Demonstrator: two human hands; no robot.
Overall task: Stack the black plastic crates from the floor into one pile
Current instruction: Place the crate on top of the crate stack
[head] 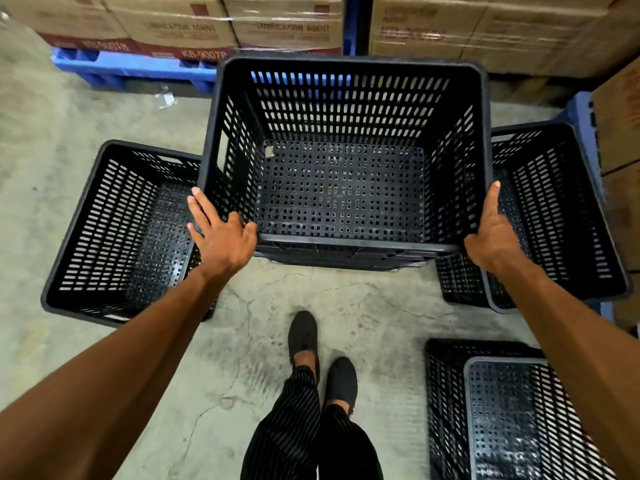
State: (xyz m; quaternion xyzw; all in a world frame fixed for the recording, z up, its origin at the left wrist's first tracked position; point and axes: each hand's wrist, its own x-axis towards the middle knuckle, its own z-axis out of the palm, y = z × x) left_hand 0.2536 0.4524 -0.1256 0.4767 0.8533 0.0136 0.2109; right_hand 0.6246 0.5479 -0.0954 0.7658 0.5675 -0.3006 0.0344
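Note:
A tall black slotted crate [346, 105] stands open-side up in the middle, and the rims of nested crates [346, 259] show just under its near edge. My left hand [221, 237] clasps its near left corner, fingers spread along the side and thumb on the front rim. My right hand [491, 237] holds the near right corner, thumb lying along the rim, fingers hidden outside. A single crate [114, 233] sits on the floor at the left. Another crate [561, 216] leans tilted at the right. One more crate [502, 410] lies bottom-up at the lower right.
Cardboard boxes [287, 26] on blue pallets [138, 67] line the back, and more boxes [620, 133] stand at the far right. My feet [322, 355] are on the cracked concrete floor [242, 341] just behind the pile. Plastic wrap scrap [166, 97] lies near the pallet.

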